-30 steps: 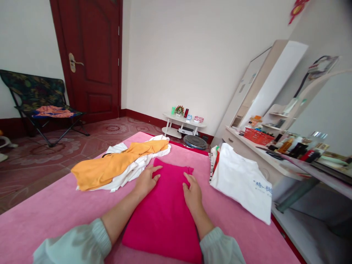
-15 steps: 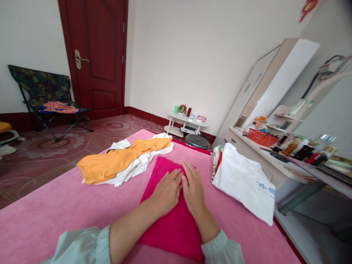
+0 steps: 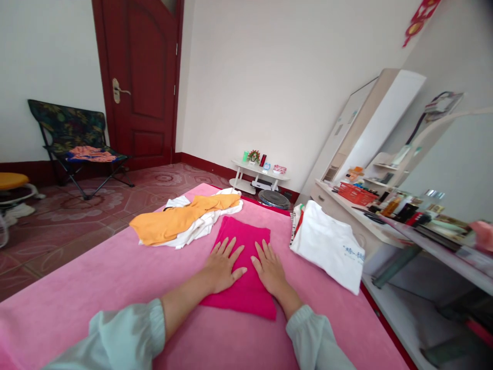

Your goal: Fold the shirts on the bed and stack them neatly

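A folded bright pink garment [image 3: 246,298] lies flat on the pink bed cover [image 3: 96,277] in front of me. My left hand [image 3: 223,267] rests palm down on its left part, fingers spread. On its right part my right hand [image 3: 269,267] also lies flat with the fingers apart. Beyond my left hand, an orange garment [image 3: 169,223] lies loosely over crumpled white clothes [image 3: 204,230]. Right of my right hand is a folded white T-shirt [image 3: 327,241] with blue lettering, on top of other folded clothes [image 3: 296,221].
On the right stands a white dressing table [image 3: 323,194] with a red basket [image 3: 357,194], bottles and a mirror. A low white table [image 3: 250,167] stands by the far wall. At the left are a folding chair [image 3: 69,126] and a yellow-topped stool [image 3: 13,180].
My hands have moved apart from the middle of the pink garment, left hand leftward, and their fingers have spread out. The view has shifted slightly.
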`<action>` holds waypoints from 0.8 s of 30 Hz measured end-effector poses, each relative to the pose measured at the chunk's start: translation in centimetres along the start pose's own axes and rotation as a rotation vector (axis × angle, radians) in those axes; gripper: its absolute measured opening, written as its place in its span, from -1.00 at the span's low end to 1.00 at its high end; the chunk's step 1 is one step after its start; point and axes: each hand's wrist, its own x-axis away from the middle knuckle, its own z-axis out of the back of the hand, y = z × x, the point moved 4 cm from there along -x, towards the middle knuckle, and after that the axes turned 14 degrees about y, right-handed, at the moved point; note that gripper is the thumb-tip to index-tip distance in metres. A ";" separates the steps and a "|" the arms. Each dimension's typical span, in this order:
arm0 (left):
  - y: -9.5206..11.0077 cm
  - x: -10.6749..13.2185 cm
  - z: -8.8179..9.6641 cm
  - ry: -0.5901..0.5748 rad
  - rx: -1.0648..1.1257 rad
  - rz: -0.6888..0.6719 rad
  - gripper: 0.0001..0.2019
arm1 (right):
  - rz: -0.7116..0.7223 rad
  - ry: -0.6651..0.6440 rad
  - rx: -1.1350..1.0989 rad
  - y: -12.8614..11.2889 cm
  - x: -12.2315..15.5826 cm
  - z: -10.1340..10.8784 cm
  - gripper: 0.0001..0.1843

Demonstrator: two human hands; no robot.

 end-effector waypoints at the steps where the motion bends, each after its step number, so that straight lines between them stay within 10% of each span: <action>1: 0.0 1.2 0.5 -0.022 0.018 -0.025 -0.26 | 0.028 -0.009 -0.017 0.1 1.2 0.4 -0.35; 11: -0.8 10.7 5.7 0.033 0.208 -0.196 -0.56 | 0.176 0.021 -0.309 0.3 12.9 5.6 -0.50; 18: 0.3 9.7 7.3 0.093 0.285 -0.172 -0.75 | 0.189 0.104 -0.444 -1.9 12.0 7.4 -0.76; 24: 0.6 10.7 9.0 -0.099 0.449 -0.143 -0.92 | 0.234 -0.142 -0.522 -2.9 12.1 9.2 -0.76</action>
